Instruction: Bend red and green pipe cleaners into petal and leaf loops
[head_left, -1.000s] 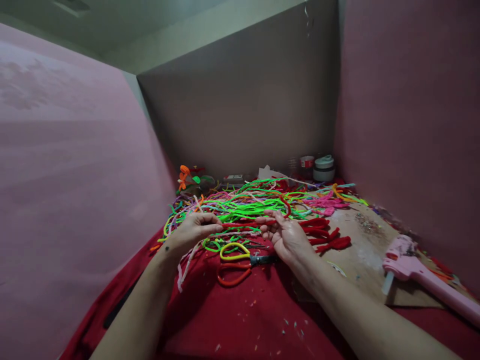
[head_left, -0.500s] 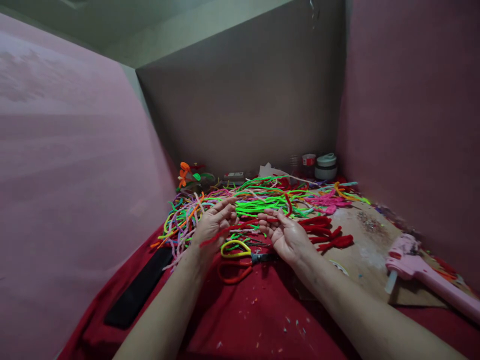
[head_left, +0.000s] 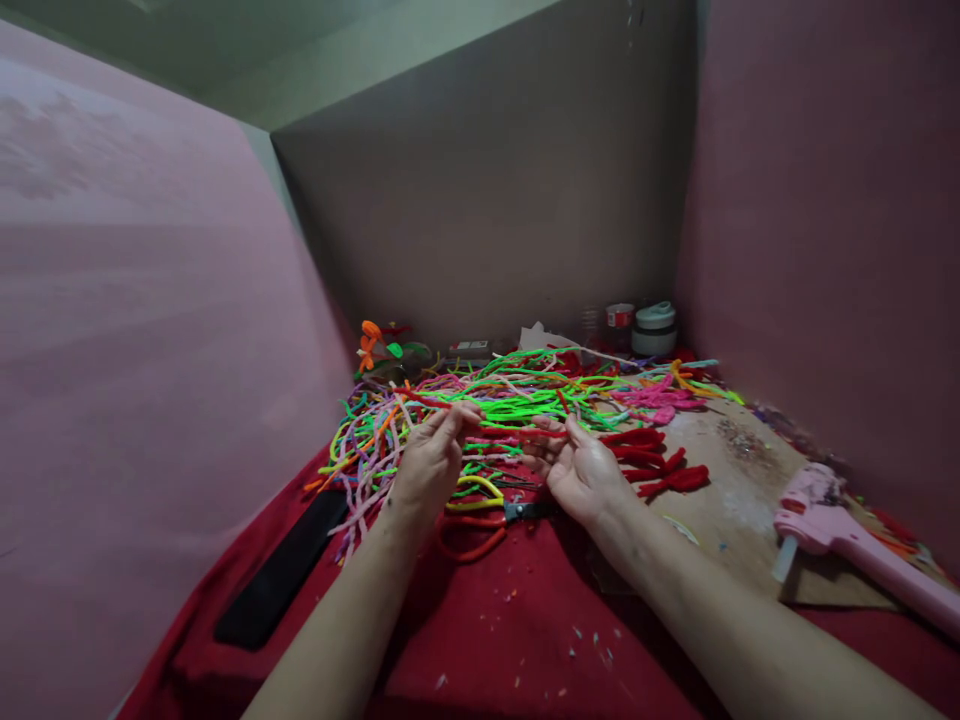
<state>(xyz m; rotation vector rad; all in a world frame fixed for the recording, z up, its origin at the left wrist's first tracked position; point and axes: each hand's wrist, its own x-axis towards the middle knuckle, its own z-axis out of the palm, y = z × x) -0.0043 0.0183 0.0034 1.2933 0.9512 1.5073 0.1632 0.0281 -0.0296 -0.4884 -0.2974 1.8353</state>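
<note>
One red stem [head_left: 502, 432], left end now higher, left hand [head_left: 427, 465] pinching

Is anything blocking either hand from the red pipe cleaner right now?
Nothing visible does: the left hand and right hand both hold the red pipe cleaner directly. The scissors lie lower in the view, not across it.

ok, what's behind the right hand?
Past the right hand, red looped pieces show, with green strands farther back. The scissors point toward it; their tips can't be made out. Whatever sits directly behind the hand is covered.
</note>
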